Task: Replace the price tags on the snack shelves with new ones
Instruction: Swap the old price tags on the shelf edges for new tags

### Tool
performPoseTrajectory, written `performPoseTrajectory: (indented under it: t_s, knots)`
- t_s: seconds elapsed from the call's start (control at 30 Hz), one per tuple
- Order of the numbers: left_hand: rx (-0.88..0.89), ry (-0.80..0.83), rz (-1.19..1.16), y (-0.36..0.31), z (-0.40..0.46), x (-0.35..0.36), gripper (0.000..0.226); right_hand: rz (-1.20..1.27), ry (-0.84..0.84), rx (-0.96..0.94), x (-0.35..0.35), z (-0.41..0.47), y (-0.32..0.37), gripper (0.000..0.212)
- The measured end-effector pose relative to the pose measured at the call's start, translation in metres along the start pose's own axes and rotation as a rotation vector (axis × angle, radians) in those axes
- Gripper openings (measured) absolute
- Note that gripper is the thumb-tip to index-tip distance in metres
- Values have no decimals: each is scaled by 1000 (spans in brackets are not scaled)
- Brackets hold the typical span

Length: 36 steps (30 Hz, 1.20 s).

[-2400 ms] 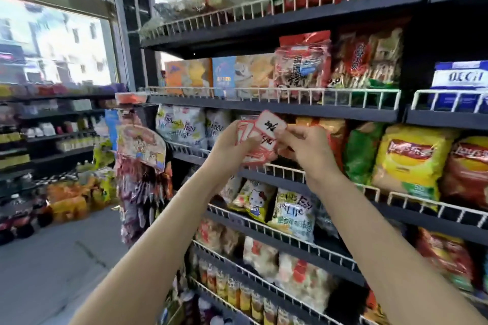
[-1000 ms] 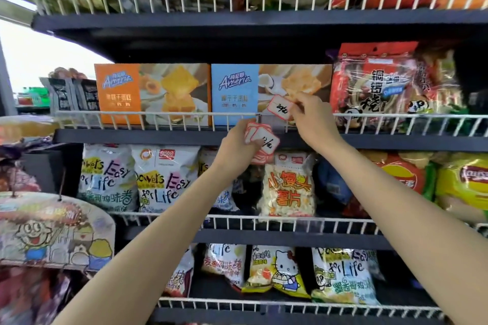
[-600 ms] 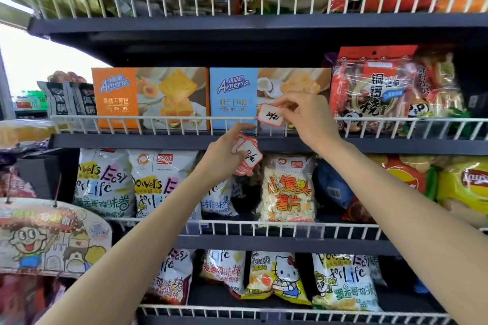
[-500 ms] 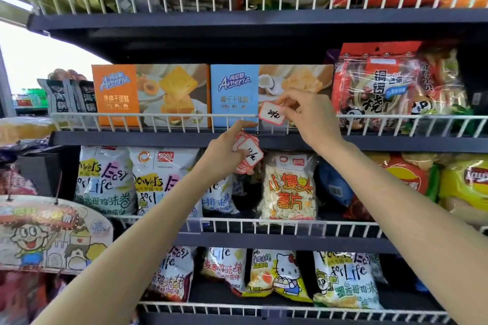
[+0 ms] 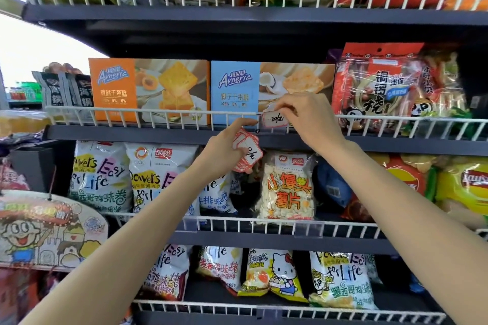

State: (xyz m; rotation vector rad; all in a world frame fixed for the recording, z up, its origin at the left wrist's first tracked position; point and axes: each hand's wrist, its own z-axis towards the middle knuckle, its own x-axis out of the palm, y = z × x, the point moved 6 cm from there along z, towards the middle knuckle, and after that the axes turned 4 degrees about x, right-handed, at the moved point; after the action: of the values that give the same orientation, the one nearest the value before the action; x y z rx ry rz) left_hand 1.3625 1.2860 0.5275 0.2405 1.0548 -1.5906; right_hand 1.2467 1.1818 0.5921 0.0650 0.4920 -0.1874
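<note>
At the second shelf's wire rail [image 5: 158, 113], I work a new price tag [image 5: 274, 121] into place in front of the blue biscuit box [image 5: 235, 92]. My right hand [image 5: 309, 119] pinches the tag by its top right edge between thumb and fingertips, holding it flat against the rail just right of the box's lower right corner. My left hand [image 5: 227, 148] grips the remaining stack of tags [image 5: 247, 152] against the palm just below the shelf's front edge, its forefinger stretched up to touch the rail beside the tag's left end.

A clear holder strip seems to sit behind the tag; whether the tag is already seated in it, I cannot tell. To finish cleanly, as I judge it, I should keep the tag level with the rail, slide its lower edge fully into the holder, and steady the left end with that forefinger before easing off the pinch. Letting go early could drop the tag among the bags on the shelf below [image 5: 287, 227].

The stack must stay clamped too, since its top card sits skewed and may slip. The orange biscuit box [image 5: 148, 91] further left along the same rail shows no tag.
</note>
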Motion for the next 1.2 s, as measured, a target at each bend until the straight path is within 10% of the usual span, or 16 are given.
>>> performPoseTrajectory:
  t_s: [1.2]
  knots:
    - [15,29,-52,0,3,-2,54,-254,-38,-35,17,-13,8,8]
